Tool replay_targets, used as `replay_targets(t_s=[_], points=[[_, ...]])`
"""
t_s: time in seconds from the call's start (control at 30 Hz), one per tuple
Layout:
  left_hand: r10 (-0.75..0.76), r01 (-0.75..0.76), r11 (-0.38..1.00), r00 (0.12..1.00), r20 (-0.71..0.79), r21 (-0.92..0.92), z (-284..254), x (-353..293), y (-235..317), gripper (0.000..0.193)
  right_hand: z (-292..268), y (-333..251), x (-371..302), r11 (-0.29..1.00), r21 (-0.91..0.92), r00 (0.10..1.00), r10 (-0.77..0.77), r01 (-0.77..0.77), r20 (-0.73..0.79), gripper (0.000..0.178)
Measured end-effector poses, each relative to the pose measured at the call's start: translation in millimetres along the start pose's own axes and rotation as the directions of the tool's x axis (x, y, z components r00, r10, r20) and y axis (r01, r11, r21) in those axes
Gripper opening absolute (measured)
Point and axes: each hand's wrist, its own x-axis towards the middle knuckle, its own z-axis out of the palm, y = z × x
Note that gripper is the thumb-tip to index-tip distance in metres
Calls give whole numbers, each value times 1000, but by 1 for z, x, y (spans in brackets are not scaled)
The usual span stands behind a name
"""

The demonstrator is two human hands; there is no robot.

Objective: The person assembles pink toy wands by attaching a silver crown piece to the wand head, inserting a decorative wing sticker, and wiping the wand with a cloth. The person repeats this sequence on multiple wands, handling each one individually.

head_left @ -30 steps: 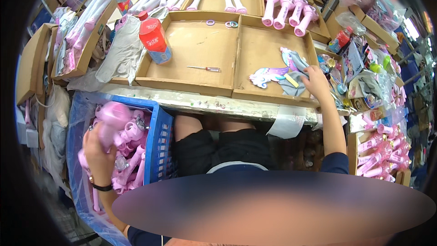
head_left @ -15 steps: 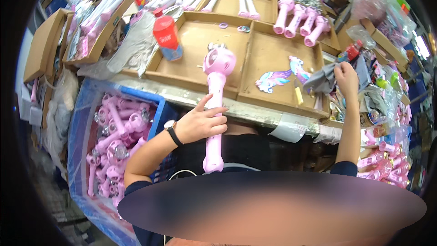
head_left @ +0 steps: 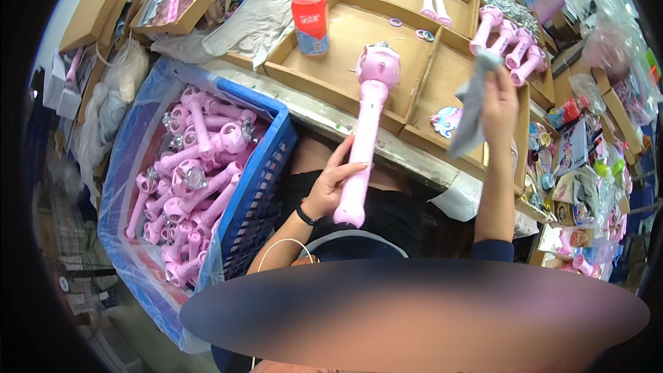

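Observation:
My left hand [head_left: 337, 178] is wrapped round the handle of a pink toy wand [head_left: 371, 114]. The wand stands tilted, its round head up over the cardboard trays and its lower end toward my lap. In my right hand [head_left: 498, 100] is a grey cloth [head_left: 471, 107], pinched at the top and hanging down over the right tray, apart from the wand. Partly behind the cloth, a blue and purple wing-shaped piece [head_left: 445, 121] lies in that tray.
A blue basket [head_left: 262, 145] full of pink wands stands at my left. On the bench are cardboard trays [head_left: 343, 72], a red-capped bottle [head_left: 310, 15], white tubes [head_left: 436, 1] and several pink wand parts [head_left: 519, 48]. Mixed small items [head_left: 573, 159] crowd the right side.
My right hand has lifted the grey cloth from the right side and brought it leftward over the tray. The view has shifted, while my left hand keeps hold of the wand.

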Motion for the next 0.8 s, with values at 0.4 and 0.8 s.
replay_targets(t_s=[0.4, 0.8], points=[[-642, 572, 600, 761, 89, -559, 24, -10, 24, 64, 93, 20, -98, 908, -38, 881, 415, -417, 228, 36], [-446, 631, 599, 774, 449, -493, 27, -25, 41, 70, 89, -18, -88, 237, 729, 756, 352, -642, 551, 42]])
